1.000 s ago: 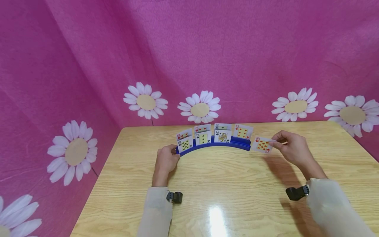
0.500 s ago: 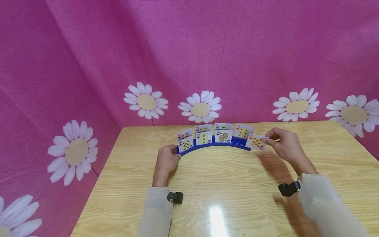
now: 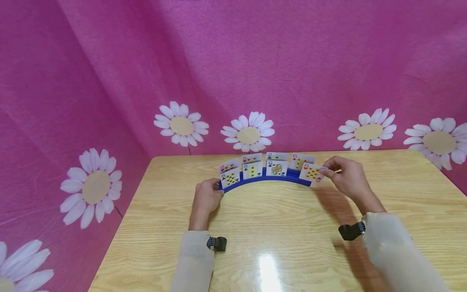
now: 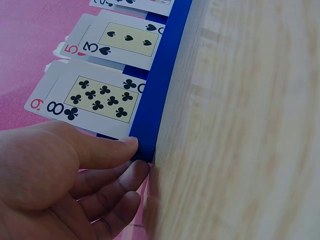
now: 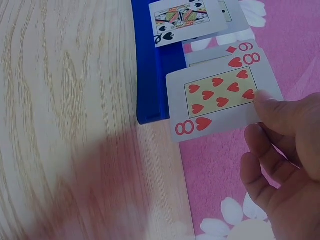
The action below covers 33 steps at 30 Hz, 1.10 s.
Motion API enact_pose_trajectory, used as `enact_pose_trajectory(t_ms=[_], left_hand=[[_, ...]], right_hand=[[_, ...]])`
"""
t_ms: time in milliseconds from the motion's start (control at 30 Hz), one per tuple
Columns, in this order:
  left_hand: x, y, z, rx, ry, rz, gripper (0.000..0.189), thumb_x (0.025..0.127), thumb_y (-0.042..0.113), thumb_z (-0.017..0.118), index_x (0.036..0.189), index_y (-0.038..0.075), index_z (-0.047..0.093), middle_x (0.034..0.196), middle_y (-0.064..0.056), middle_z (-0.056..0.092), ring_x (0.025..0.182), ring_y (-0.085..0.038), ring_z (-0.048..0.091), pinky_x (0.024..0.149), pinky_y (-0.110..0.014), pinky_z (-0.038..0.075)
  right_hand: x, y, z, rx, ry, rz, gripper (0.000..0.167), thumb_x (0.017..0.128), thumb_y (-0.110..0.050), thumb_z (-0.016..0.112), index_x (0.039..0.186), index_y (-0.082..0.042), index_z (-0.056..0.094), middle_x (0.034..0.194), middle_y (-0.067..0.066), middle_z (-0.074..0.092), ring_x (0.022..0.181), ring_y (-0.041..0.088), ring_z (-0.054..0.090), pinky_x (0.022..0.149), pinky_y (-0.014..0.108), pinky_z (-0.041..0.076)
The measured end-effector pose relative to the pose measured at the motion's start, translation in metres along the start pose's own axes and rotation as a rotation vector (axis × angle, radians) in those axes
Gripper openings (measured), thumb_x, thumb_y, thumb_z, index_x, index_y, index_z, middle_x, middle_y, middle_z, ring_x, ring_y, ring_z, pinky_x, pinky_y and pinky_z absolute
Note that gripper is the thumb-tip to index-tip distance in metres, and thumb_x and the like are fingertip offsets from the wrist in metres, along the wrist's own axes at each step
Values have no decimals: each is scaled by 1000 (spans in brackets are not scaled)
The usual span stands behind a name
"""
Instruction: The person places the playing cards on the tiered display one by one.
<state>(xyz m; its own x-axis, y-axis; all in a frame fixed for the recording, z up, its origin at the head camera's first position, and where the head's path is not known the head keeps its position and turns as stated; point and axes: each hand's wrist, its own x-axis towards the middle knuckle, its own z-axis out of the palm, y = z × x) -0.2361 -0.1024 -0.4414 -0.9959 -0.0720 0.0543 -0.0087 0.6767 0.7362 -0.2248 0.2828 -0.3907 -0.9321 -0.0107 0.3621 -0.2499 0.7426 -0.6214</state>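
Observation:
A curved blue card holder (image 3: 255, 181) stands on the table with playing cards upright in two rows. My left hand (image 3: 208, 197) grips its left end, thumb on the front face (image 4: 145, 130) and fingers curled below. Beside that thumb is the eight of clubs (image 4: 102, 97); the three of spades (image 4: 125, 40) follows along the front row, then the queen of spades (image 5: 182, 21). Between thumb and fingers, my right hand (image 3: 346, 178) pinches the eight of hearts (image 5: 215, 95) by its edge. That card overlaps the holder's right end, in front of the six of diamonds (image 3: 300, 161).
The wooden table (image 3: 277, 227) extends in front of the holder and to both sides. A pink cloth (image 3: 292, 73) printed with large daisies hangs behind and at the left. A black wrist camera (image 3: 352, 231) sits on each sleeve.
My right hand has carried the eight of hearts leftward and slightly up, from beside the holder to over its right end. My left hand keeps its grip on the left end.

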Motion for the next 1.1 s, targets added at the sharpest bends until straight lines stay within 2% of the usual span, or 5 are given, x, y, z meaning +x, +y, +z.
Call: enact_pose_trajectory(t_ms=[433,667,1100], left_hand=[[0,-1,0,-1,1,3,34,88,1,72,122,0,69,103,-15,71,97,-26,66,89,-41,51],[1,0,0,-2,0,-16,35,89,2,72,124,1,69,105,-15,71,100,-26,65,91,-41,50],[2,-1,1,4,-5,-29,36,89,2,72,125,2,68,106,-14,71,99,-25,65,90,-41,51]], right_hand=[[3,-3,10,4,5,-14,9,90,-9,75,86,-4,69,81,9,71,76,22,64,56,26,47],[5,-6,13,11,-14,10,9,92,-11,74,88,-4,69,84,10,71,81,26,63,58,28,47],[8,-7,21,43,-9,13,10,90,-9,75,87,-2,67,86,14,70,79,29,64,54,26,47]])
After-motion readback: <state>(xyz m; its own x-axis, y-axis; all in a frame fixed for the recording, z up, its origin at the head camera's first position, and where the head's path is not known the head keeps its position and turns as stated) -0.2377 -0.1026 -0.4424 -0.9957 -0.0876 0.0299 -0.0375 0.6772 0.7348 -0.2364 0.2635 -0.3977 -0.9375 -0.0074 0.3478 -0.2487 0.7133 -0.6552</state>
